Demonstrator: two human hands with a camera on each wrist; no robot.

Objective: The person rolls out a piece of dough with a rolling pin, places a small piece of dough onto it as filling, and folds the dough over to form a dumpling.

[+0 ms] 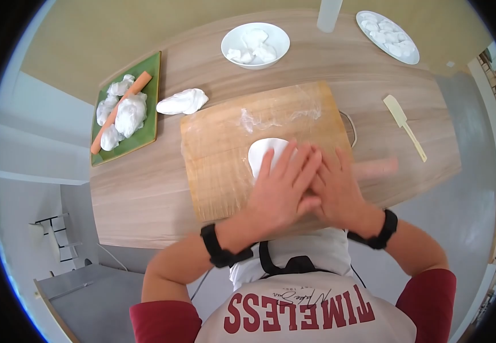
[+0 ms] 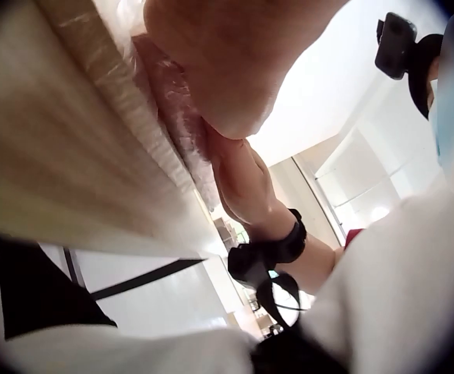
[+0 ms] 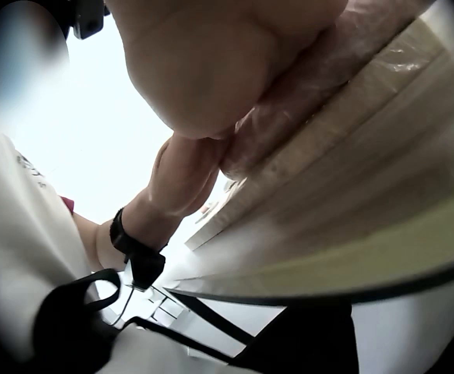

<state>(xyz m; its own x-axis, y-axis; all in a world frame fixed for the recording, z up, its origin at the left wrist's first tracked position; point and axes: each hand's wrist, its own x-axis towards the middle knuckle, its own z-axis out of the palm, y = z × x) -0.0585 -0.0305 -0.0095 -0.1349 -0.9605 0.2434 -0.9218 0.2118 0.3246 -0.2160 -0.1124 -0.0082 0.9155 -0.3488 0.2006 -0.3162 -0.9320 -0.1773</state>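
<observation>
Pressing on a pinkish roller (image 1: 376,167), the left hand (image 1: 282,186), fingers spread, meets the right hand (image 1: 336,186), fingers straight, by a white sheet (image 1: 262,153), partly hidden on the wooden board (image 1: 214,183); even weight from both should keep thickness uniform. A white bowl (image 1: 256,66) stands beyond.

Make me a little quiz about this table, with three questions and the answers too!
1. True or false: the orange stick lies on the green tray.
2. Which is nearest the left hand: (a) the spatula, (b) the white sheet, or (c) the oval plate?
3. What colour is the roller sticking out beside the right hand?

Key: 1. True. 2. b. 3. Pink.
</observation>
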